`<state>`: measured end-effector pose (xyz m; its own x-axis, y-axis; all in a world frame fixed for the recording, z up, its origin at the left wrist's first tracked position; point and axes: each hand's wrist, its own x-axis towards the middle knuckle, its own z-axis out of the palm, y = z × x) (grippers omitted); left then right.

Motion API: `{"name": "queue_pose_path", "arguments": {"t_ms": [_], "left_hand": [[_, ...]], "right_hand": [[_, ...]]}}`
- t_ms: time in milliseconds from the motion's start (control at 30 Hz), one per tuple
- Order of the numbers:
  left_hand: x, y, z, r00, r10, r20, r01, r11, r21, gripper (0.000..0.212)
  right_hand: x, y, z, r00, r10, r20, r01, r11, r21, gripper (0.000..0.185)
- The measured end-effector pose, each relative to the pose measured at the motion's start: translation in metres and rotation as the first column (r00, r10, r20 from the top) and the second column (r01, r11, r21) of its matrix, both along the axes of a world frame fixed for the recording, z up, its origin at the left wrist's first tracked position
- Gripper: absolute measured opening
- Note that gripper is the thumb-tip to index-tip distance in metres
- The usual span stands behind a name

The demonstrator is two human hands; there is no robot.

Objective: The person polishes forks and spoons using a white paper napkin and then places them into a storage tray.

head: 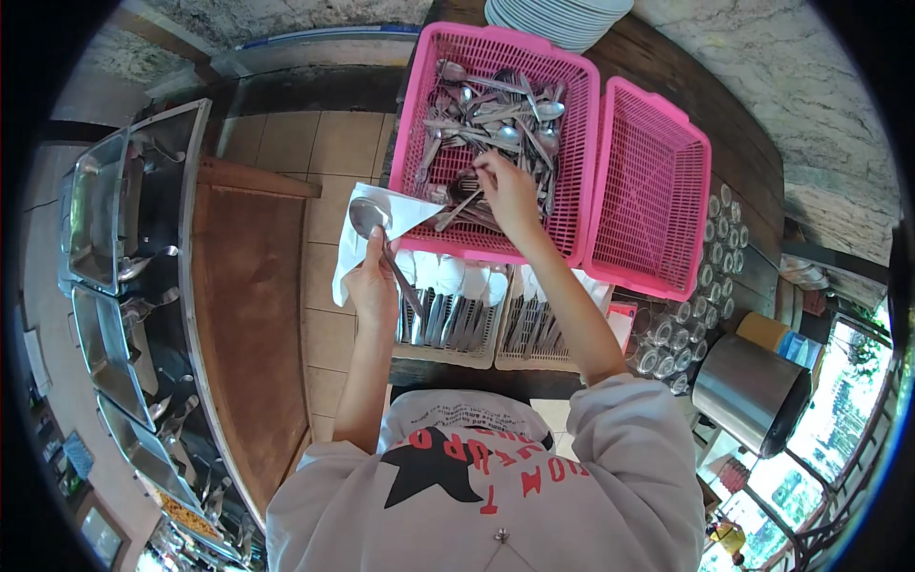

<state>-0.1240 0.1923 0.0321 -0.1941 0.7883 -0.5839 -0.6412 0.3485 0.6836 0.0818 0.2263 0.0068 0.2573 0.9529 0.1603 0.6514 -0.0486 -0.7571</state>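
My left hand (373,286) grips a metal spoon (406,286), its bowl pointing away from me and the thumb on its neck. A folded white napkin (414,211) lies behind the spoon in the same hand. Over the near part of a pink plastic basket (493,252), my right hand (509,196) has its fingers bent close together. Beside those fingers lies a fork (468,182); whether they hold or touch anything cannot be made out. A heap of loose spoons and forks (500,121) fills much of the basket.
Two beige baskets (447,355) nearer me hold napkin-wrapped cutlery in rows. A second pink basket (643,193) stands at the right, with several glasses (665,336) past it. Stacked white plates (561,21) stand at the back. Metal food trays (93,214) line the left counter.
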Motion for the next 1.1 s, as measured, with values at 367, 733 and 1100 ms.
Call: {"name": "queue_pose_path", "arguments": {"t_ms": [367, 733, 1100], "left_hand": [[0.0, 0.002, -0.011, 0.998, -0.065, 0.004, 0.065, 0.997, 0.029, 0.024], [0.006, -0.008, 0.0, 0.983, -0.177, -0.038, 0.179, 0.981, 0.071, 0.027], [0.029, -0.032, 0.045, 0.963, -0.2, -0.181, 0.237, 0.947, 0.215, 0.027]], "right_hand": [[0.007, 0.021, -0.072, 0.82, 0.316, 0.477, -0.228, 0.945, -0.235, 0.016], [0.025, 0.041, -0.016, 0.931, 0.256, 0.26, -0.284, 0.956, 0.077, 0.011], [-0.001, -0.056, 0.158, 0.834, 0.149, -0.531, 0.006, 0.96, 0.28, 0.015]]}}
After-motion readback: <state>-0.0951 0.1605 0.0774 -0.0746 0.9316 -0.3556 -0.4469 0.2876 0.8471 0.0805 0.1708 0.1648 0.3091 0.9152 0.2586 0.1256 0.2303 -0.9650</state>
